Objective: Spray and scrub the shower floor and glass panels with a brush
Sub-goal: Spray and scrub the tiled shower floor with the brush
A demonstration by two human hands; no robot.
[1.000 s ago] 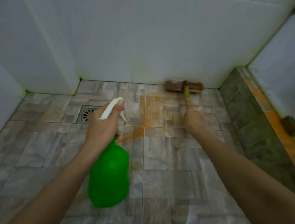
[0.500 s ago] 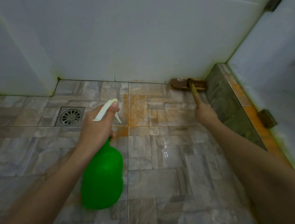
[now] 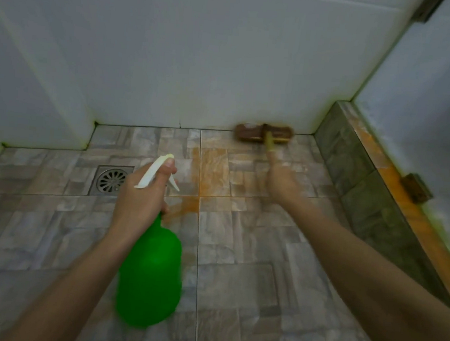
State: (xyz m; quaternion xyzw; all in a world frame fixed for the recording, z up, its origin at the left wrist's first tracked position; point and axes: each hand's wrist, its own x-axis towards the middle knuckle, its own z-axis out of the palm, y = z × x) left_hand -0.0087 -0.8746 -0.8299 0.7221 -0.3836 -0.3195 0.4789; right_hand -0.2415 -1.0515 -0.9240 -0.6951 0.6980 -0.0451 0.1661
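My left hand [image 3: 141,198] grips the neck of a green spray bottle [image 3: 151,277] with a white trigger head [image 3: 155,171], held over the grey-brown tiled shower floor [image 3: 239,252]. My right hand [image 3: 282,184] is closed around the yellowish handle of a brown scrub brush [image 3: 263,133]. The brush head rests on the floor against the foot of the white back wall, to the right of the middle. An orange stain [image 3: 207,174] lies on the tiles between my hands. A glass panel [image 3: 438,111] stands on the right.
A round metal floor drain [image 3: 111,180] sits left of my left hand. A low tiled curb [image 3: 357,180] with an orange-stained top runs along the right side under the glass, with a rusty hinge [image 3: 416,188] on it. White walls close the back and left.
The brush head has slid left along the foot of the back wall, away from the curb corner. My right hand followed it. The bottle stays in my left hand.
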